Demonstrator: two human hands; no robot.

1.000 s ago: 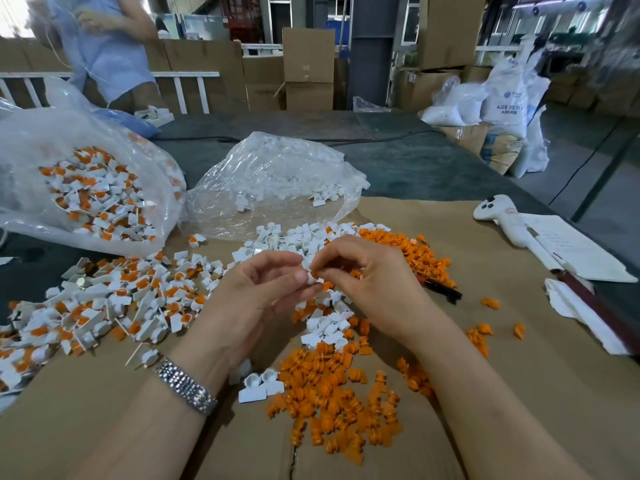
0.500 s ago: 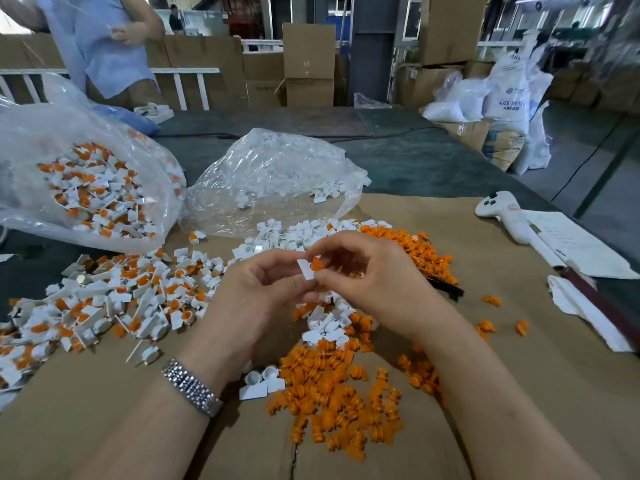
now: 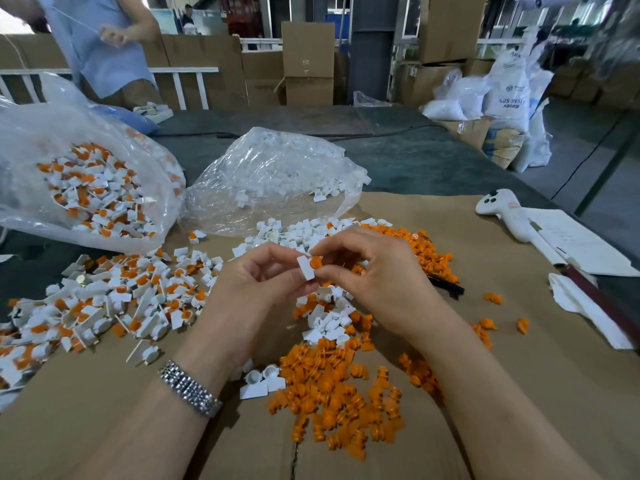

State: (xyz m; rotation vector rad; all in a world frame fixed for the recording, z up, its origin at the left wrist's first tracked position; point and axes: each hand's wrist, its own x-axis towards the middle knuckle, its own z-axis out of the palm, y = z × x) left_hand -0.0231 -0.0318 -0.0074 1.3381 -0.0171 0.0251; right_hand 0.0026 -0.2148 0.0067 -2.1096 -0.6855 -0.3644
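My left hand (image 3: 258,289) pinches a small white plastic housing (image 3: 306,268) at the centre of the view. My right hand (image 3: 375,271) pinches an orange insert (image 3: 316,262) that sits in the top of that housing. Both hands are raised a little above the cardboard sheet (image 3: 519,393). Below them lie a heap of loose orange inserts (image 3: 332,393) and a cluster of empty white housings (image 3: 327,323). A wide pile of assembled white-and-orange pieces (image 3: 114,299) spreads out to the left.
A clear bag of assembled pieces (image 3: 86,188) lies at the left, a clear bag of white housings (image 3: 273,178) behind the hands. A white handheld device (image 3: 502,213) and papers (image 3: 575,244) lie at the right. Another person (image 3: 104,43) stands at the back left, before stacked boxes.
The hands have lifted slightly and the white housing has turned, so its flat tab and the orange insert now face the camera. The person at the back has shifted their arms.
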